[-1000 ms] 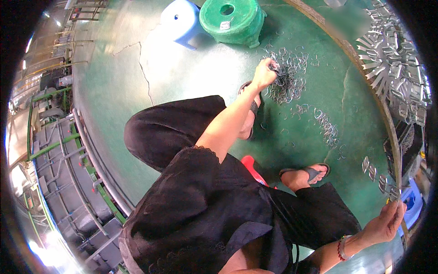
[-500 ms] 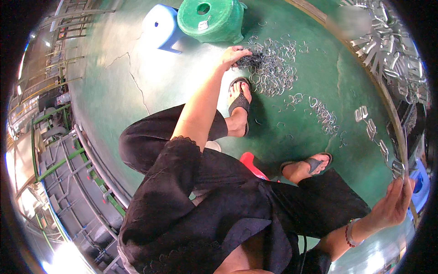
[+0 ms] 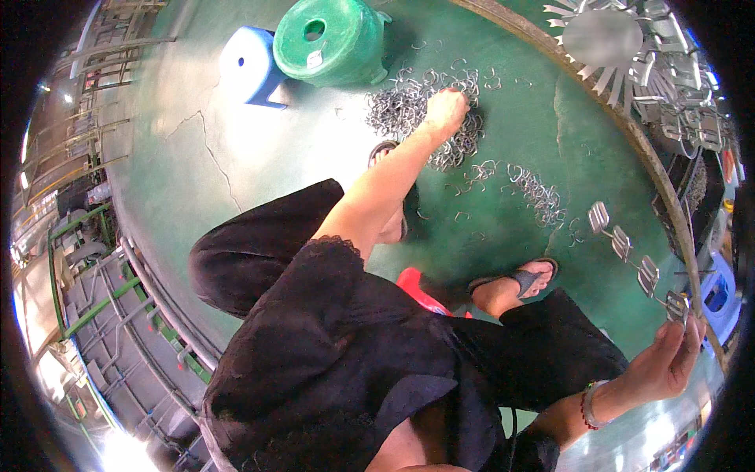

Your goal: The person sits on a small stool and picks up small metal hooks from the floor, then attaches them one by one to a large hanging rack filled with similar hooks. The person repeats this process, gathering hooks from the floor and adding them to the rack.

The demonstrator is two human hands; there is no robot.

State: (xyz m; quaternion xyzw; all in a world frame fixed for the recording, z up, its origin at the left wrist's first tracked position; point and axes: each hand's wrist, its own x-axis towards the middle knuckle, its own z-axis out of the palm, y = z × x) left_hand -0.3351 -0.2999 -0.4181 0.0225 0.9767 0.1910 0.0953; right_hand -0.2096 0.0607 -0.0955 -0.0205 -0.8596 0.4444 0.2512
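Observation:
My left arm stretches out to a heap of small bent metal hooks (image 3: 397,110) on the floor. Over the heap's right part my left hand (image 3: 448,112) is closed, its fingers curled downward; what they hold is hidden. At the right, my right hand (image 3: 672,358) pinches the lower end of a string of flat, buckle-like metal pieces (image 3: 647,275). The string rises slantwise to the upper left from my fingertips. A smaller scatter of hooks (image 3: 536,193) lies between the heap and this string.
A green round stool (image 3: 334,39) and a blue-white stool (image 3: 245,67) stand beyond the heap. A curved rail (image 3: 645,141) runs along the right, with many metal pieces (image 3: 676,94) hanging past it. A blue plastic stool (image 3: 717,295) sits near my right hand. Metal racks (image 3: 130,322) line the left.
My left hand has moved rightward across the heap, from its left edge to its right part. My right hand keeps its pinch on the string. The whole view has shifted slightly.

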